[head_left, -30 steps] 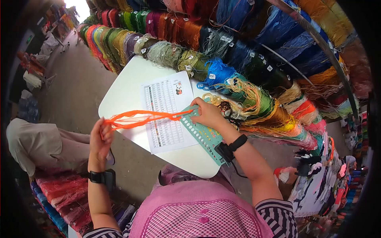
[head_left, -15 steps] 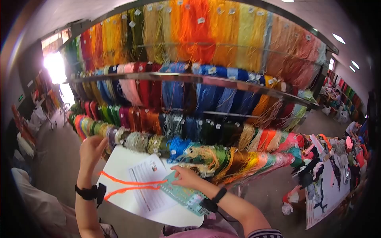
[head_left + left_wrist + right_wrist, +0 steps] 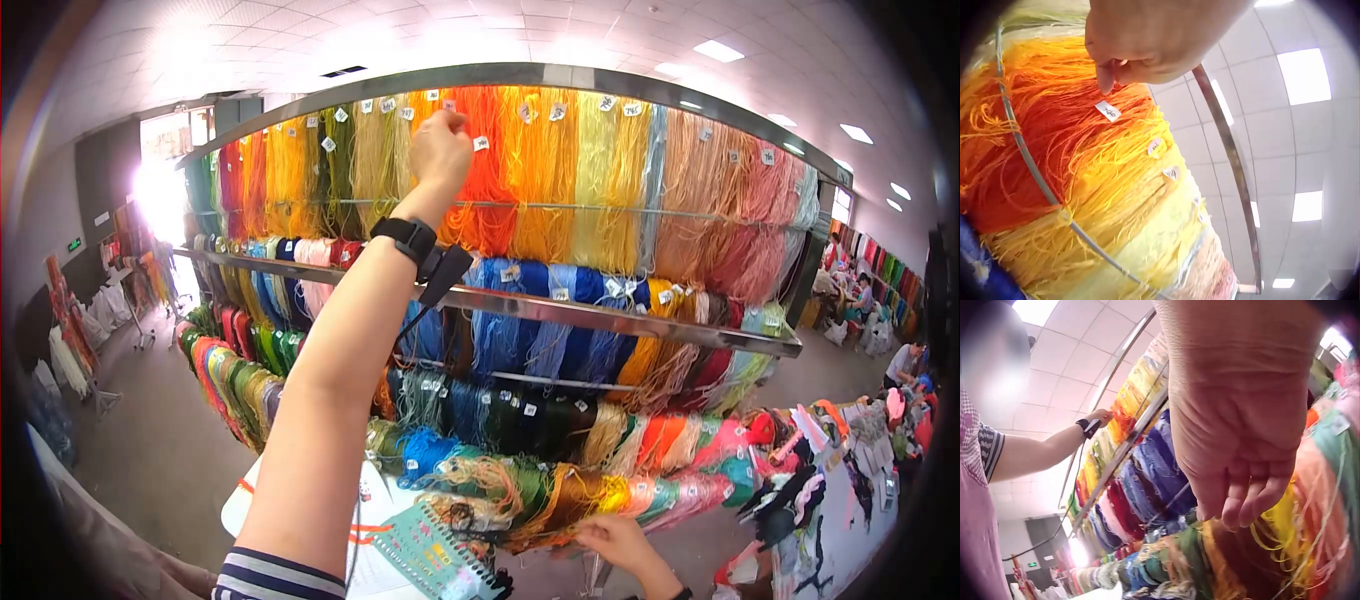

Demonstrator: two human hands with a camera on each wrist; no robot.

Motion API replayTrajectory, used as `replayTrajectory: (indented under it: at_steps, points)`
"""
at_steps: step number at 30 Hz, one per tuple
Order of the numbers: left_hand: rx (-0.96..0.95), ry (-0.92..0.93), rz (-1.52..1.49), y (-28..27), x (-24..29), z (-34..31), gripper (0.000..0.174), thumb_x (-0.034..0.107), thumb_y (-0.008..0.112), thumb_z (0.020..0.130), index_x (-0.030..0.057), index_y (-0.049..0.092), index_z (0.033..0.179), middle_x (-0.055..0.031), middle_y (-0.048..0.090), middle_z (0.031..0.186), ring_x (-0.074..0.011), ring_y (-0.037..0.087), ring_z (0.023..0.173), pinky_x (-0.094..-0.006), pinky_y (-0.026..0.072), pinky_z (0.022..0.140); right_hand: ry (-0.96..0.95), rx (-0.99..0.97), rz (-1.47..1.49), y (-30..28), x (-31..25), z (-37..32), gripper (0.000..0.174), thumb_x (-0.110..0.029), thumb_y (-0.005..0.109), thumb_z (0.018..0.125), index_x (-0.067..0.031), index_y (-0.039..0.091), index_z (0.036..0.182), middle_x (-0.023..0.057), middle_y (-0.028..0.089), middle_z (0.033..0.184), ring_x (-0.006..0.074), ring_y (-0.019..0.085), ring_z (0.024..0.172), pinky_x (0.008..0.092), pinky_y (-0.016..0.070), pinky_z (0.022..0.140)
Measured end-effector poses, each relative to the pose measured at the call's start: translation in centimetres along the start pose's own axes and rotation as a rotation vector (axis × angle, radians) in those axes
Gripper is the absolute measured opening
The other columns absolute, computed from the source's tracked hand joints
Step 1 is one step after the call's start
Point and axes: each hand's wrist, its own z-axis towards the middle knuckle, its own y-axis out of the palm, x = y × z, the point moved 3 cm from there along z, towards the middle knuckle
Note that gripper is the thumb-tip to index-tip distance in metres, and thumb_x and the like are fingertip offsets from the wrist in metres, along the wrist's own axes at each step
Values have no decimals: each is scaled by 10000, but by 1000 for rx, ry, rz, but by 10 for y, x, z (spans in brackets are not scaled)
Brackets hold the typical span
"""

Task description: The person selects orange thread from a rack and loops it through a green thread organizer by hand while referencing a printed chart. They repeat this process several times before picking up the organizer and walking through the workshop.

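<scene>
My left hand point(image 3: 441, 152) is raised to the top rail, its fingers bent at an orange-red thread hank point(image 3: 487, 190). In the left wrist view, thumb and fingertips overlap that hank just above a white tag point(image 3: 1108, 111); I cannot tell whether they pinch any strands. Low in front of the rack, my right hand point(image 3: 620, 543) hangs with loosely bent fingers and holds nothing. Close to its left is a teal card with punched holes point(image 3: 428, 548) on the white table point(image 3: 240, 510). Orange thread point(image 3: 368, 535) runs from the card's left edge, partly hidden by my left forearm.
Metal rails point(image 3: 640, 318) cross the rack, carrying tagged hanks in many colours, including blue ones point(image 3: 520, 330). Below them, a lower row of hanks point(image 3: 580, 490) borders the table. A board with dark and pink bundles point(image 3: 850, 480) stands at right, with people point(image 3: 905, 365) beyond.
My left hand let go of the orange thread and rose to the top rail. My right hand left the card and moved right. The head view tilted up.
</scene>
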Motion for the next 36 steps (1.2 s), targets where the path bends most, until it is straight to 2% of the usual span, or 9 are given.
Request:
replayTrajectory:
  at_steps: [3, 10, 13, 18, 25, 27, 30, 33, 36]
  points:
    - [-144, -249, 7, 24, -24, 26, 204, 285, 674, 811, 195, 733, 984, -70, 711, 967, -259, 672, 914, -382, 519, 808, 48, 78, 100, -17, 46, -30, 261, -151, 718, 832, -42, 675, 1065, 77, 680, 859, 135, 654, 779, 257, 518, 719]
    - [-246, -155, 95, 17, -21, 22, 235, 373, 712, 772, 172, 734, 894, -70, 716, 929, -257, 679, 869, -386, 522, 769, 173, 57, 7, -32, 64, -47, 183, -122, 669, 857, -48, 683, 1024, 54, 691, 841, 113, 629, 766, 268, 500, 686]
    - [-237, -161, 122, 1, -24, 11, 204, 350, 712, 783, 161, 736, 857, -60, 707, 921, -255, 674, 863, -407, 514, 765, 76, 94, -56, -29, 67, -38, 203, -127, 652, 854, -64, 687, 1044, 70, 699, 865, 183, 663, 802, 306, 513, 711]
    - [23, 358, 168, -23, -25, 5, 225, 275, 708, 818, 54, 707, 856, -122, 597, 978, -256, 588, 904, -357, 459, 787, 62, -36, -43, -17, 59, -9, 253, -141, 716, 829, -42, 677, 1058, 67, 684, 841, 132, 663, 788, 263, 525, 714]
    - [-438, 46, -329, -37, -28, -14, 204, 228, 678, 857, 24, 667, 866, -75, 542, 910, -169, 520, 848, -314, 420, 786, -26, -65, -81, -12, -34, 32, 245, -206, 713, 829, -47, 678, 1011, 83, 676, 811, 157, 643, 700, 273, 503, 639]
    - [-444, 128, -541, -54, -12, -43, 159, 200, 698, 821, 44, 664, 819, -79, 521, 849, -182, 507, 825, -313, 420, 739, -166, 13, -38, -16, -63, 46, 222, -193, 701, 845, -52, 683, 1017, 46, 659, 798, 113, 579, 656, 255, 469, 603]
    - [-554, 339, -455, -78, 1, -106, 144, 156, 691, 807, 34, 616, 803, -70, 506, 863, -189, 506, 831, -304, 410, 727, -252, 160, 157, -30, -111, 72, 175, -166, 676, 874, -57, 688, 1010, -5, 652, 851, 53, 544, 677, 233, 457, 604]
    - [-535, 512, -424, -107, 14, -178, 108, 70, 659, 775, 19, 564, 766, -122, 481, 866, -307, 476, 883, -362, 381, 801, -366, 258, 476, -52, -173, 110, 144, -102, 579, 934, 5, 622, 1021, 64, 641, 897, 85, 583, 689, 224, 481, 628]
    - [-547, 581, -436, -126, 32, -224, 116, 14, 670, 736, 17, 555, 757, -126, 490, 876, -307, 487, 851, -383, 409, 761, -458, 272, 761, -68, -232, 159, 284, -184, 544, 975, -4, 552, 1194, 107, 627, 1092, 179, 593, 1056, 255, 501, 724]
